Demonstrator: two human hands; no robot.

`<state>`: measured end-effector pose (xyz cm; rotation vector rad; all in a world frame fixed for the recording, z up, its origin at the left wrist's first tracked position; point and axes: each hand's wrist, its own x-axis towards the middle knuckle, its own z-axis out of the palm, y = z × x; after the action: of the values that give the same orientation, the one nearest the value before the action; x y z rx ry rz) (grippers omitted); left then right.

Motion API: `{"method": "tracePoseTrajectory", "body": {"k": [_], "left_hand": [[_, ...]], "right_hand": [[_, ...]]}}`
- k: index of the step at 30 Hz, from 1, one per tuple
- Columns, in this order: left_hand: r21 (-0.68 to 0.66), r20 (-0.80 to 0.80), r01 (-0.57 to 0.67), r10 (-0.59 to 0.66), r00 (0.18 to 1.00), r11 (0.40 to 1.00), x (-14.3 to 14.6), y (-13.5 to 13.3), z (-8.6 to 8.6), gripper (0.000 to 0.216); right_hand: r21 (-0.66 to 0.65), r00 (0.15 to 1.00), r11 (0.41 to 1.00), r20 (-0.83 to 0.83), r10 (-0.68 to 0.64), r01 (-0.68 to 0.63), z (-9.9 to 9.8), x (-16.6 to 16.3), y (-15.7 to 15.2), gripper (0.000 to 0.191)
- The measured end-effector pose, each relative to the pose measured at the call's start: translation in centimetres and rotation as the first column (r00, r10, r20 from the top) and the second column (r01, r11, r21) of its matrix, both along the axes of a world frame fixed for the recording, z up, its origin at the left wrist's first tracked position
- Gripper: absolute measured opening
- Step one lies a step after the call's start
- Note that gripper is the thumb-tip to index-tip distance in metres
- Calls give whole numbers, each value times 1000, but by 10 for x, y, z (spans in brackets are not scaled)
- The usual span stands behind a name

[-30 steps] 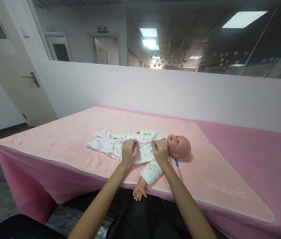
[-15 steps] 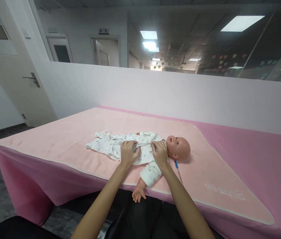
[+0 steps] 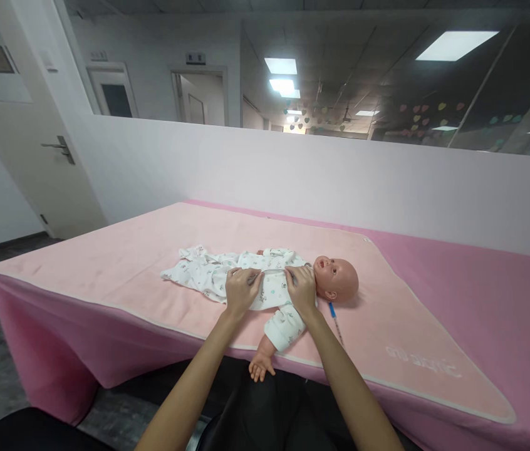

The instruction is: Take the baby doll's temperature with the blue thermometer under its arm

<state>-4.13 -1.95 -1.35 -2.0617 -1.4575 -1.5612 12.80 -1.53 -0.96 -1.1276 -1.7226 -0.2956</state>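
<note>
A baby doll (image 3: 340, 280) lies on its back, its head to the right, one arm hanging over the table's near edge. It wears a white printed baby outfit (image 3: 272, 294). My left hand (image 3: 241, 289) is closed on the edge of the outfit's front at the doll's belly. Near the neck, my right hand (image 3: 301, 288) pinches the same edge. Between both hands the cloth edge runs fairly straight across the chest. The outfit's legs (image 3: 194, 269) lie loose and wrinkled to the left. My fingertips are partly hidden.
Under the doll a peach mat (image 3: 119, 250) covers much of the table, over a pink cloth (image 3: 495, 282). A thin blue-ended stick (image 3: 333, 311), perhaps a pen or thermometer, lies below the doll's head. A white wall (image 3: 293, 166) stands behind.
My left hand has shifted very slightly left, and the cloth edge between my hands looks a little straighter. The right hand and the doll stay where they were.
</note>
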Motion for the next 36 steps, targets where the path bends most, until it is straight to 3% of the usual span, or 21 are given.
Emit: {"method": "tracePoseTrajectory", "body": {"k": [14, 25, 36], "left_hand": [[-23, -56, -11, 10, 998, 1000, 2, -3, 2, 11], [-18, -5, 43, -43, 999, 999, 0, -1, -1, 11], [-11, -16, -50, 50, 999, 999, 1, -3, 3, 8]], "right_hand": [[0, 1000, 1000, -6, 3, -3, 1, 0, -1, 20], [22, 1000, 1000, -6, -1, 1, 1, 0, -1, 19], [39, 1000, 999, 1, -6, 6, 0, 0, 1, 20]]}}
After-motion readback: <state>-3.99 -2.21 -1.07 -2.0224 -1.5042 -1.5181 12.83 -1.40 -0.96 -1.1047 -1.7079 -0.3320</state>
